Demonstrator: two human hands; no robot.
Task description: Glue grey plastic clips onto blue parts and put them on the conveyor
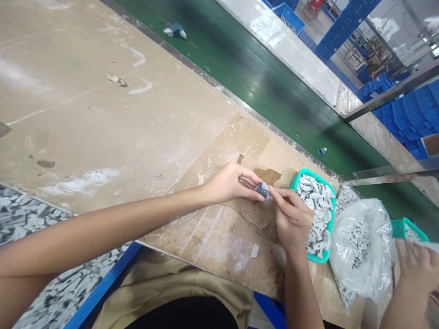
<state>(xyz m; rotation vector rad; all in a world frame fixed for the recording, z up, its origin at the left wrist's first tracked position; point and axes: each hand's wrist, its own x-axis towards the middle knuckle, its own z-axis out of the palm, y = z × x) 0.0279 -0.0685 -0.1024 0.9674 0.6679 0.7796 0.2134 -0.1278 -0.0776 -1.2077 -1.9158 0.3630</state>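
Note:
A small dark grey and whitish plastic part is held up over the worktable. My left hand pinches its grey side between thumb and fingers. From the right, my right hand has thumb and forefinger closed on the whitish end of the same part. Under both hands lies a torn piece of cardboard. Just beyond my right hand stands a turquoise basket full of small white plastic pieces.
A green conveyor belt runs along the table, carrying a grey-white part and a smaller one. At right are a clear plastic bag of small pieces and another person's hand. A blue-edged bin of parts sits lower left.

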